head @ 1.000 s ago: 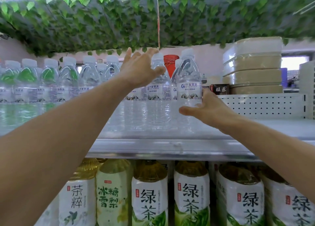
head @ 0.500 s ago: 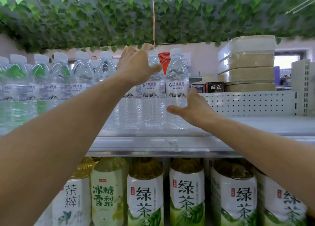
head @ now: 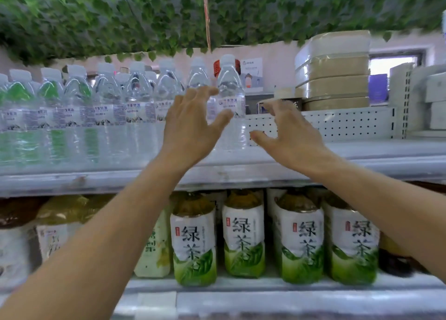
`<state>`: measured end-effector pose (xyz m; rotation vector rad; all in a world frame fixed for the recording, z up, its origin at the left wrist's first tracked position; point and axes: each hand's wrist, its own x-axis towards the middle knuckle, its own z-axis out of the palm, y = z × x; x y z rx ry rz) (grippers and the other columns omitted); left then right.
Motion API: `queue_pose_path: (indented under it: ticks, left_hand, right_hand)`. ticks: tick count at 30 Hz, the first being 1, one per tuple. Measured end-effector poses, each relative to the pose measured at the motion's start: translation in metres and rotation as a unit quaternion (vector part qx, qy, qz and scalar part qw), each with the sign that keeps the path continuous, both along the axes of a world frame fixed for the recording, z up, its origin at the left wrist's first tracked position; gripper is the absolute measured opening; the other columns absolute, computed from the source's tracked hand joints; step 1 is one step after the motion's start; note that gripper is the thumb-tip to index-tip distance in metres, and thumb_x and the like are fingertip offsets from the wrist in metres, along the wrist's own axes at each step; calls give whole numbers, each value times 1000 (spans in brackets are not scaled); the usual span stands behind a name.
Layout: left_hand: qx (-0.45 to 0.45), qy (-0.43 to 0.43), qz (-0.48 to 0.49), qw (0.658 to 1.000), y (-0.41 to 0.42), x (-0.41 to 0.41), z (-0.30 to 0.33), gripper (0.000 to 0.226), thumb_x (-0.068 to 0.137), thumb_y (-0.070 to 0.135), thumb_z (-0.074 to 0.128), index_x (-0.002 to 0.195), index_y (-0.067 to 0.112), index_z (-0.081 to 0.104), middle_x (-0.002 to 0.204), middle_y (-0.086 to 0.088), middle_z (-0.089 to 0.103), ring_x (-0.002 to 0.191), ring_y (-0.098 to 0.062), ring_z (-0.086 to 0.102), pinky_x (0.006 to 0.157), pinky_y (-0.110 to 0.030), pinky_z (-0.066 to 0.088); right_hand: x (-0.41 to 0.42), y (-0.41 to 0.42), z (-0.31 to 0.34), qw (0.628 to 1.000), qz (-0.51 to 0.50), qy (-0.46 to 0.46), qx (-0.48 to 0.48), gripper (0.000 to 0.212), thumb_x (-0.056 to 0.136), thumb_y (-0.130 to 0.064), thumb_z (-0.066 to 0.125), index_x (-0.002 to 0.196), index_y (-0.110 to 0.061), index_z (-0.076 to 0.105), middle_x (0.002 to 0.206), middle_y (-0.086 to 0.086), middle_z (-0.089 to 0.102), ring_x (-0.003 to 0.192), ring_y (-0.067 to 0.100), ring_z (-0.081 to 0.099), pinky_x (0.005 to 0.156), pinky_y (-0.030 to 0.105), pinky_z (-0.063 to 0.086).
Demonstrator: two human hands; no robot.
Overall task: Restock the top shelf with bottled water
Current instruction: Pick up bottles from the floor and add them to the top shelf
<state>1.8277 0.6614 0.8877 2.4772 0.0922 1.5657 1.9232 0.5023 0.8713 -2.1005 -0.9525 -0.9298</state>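
Before the water bottles (head: 230,97), both hands (head: 193,129) spread, empty.

the green tea bottles (head: 194,237) in the lower middle and lower right of the frame carry white labels with 绿茶 in large green characters; the water bottles' (head: 230,100) labels in the upper left are too blurred to read

top shelf (head: 313,165) of pale metal, carrying a row of water bottles (head: 108,112) from left edge to middle, bare on the right; lower shelf (head: 265,293) carrying green tea bottles (head: 243,235).
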Motion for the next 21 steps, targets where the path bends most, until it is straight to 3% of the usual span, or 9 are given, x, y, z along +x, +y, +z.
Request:
queue_pose_path:
  ticks: [5, 8, 11, 15, 21]
  left_hand:
    - [-52, 17, -46, 997, -68, -25, -74, 37, 94, 39, 60, 129, 26, 55, 123, 10, 59, 116, -9, 53, 95, -31, 44]
    - [-84, 55, -46, 994, -106, -35, -113, 38, 93, 39, 62, 128, 26, 56, 118, 10, 62, 109, -7, 56, 90, -32, 48]
    - [-44, 125, -2, 991, -137, -41, -150, 41, 93, 41, 61, 131, 26, 54, 120, 6, 61, 106, -11, 58, 86, -35, 51]
    - [-6, 211, 60, 976, -176, -47, -191, 42, 95, 46, 55, 134, 29, 50, 124, 6, 59, 110, -16, 57, 78, -43, 54]
    - [-79, 318, 35, 944, -224, -56, -277, 40, 94, 44, 58, 129, 27, 53, 124, 4, 60, 103, -17, 62, 78, -37, 52]
  right_hand:
    - [-24, -71, -35, 997, -4, -69, -43, 37, 95, -43, 55, 128, -27, 53, 129, -9, 54, 114, 12, 54, 87, 37, 45]
    - [-33, -112, -65, 994, -3, -76, -80, 34, 95, -39, 56, 125, -24, 55, 124, -6, 56, 111, 16, 55, 81, 36, 45]
    - [-38, -155, -98, 985, -30, -76, -153, 39, 95, -39, 54, 130, -22, 53, 124, -1, 56, 115, 22, 54, 79, 38, 46]
    - [-40, -205, -140, 968, -37, -44, -243, 41, 96, -39, 52, 132, -22, 50, 125, 1, 53, 116, 23, 53, 70, 37, 44]
    - [-38, -255, -221, 958, -17, 54, -282, 38, 96, -41, 51, 130, -24, 50, 121, 1, 52, 113, 25, 52, 68, 36, 36]
